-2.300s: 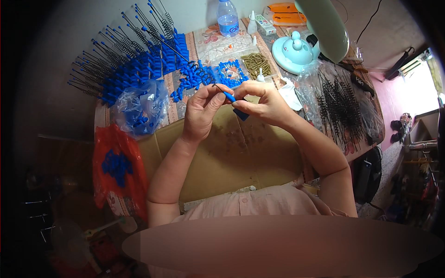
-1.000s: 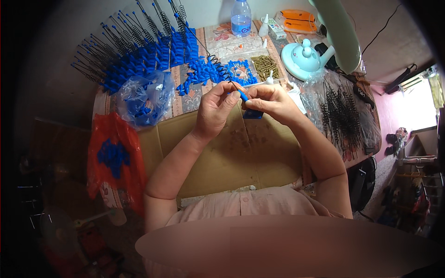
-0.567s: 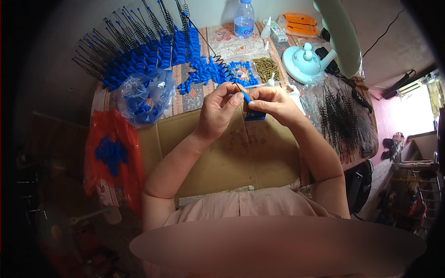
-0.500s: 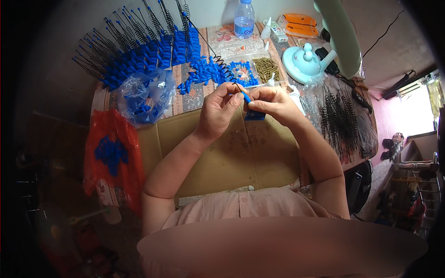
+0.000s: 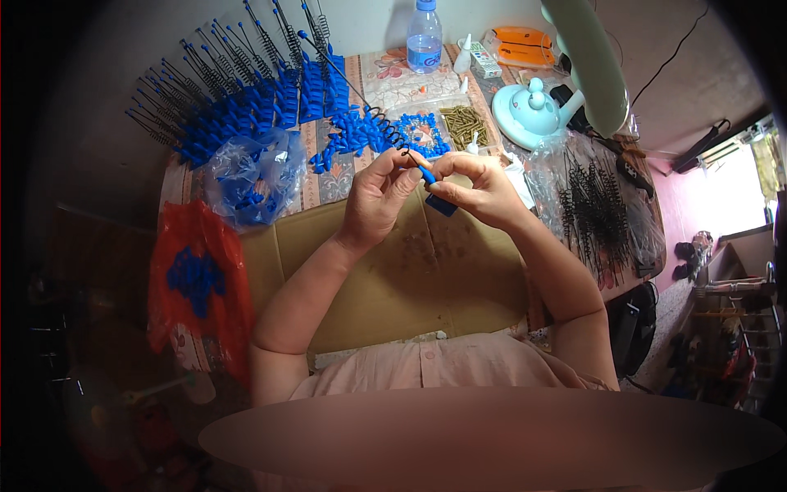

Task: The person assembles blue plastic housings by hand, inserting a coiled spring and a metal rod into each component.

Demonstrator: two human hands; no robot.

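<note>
The person sat at a crowded table and held both hands up close together over a sheet of cardboard (image 5: 410, 279). The left hand (image 5: 379, 201) was bent, with the thumb and the first fingers pinched on the near end of a thin black spiral wire (image 5: 369, 111). This wire went up and away to the left, over the table, and its far end reached above the blue pieces. The right hand (image 5: 479, 190) was closed in a loose fist, its fingertips pressed on a small blue piece (image 5: 427, 174) that sat exactly where the two hands met. Just under this hand a darker blue part (image 5: 443, 205) showed, but I could not tell whether the hand held it or not.

Behind the hands there was a big fan of blue pieces with black spiral wires (image 5: 238, 107), and a clear bag of blue parts (image 5: 254, 176) lay near the left forearm. A red bag (image 5: 197, 279) hung at the left edge of the table. A water bottle (image 5: 424, 37) stood at the far side, and a pile of black wires (image 5: 598, 209) lay well to the right.
</note>
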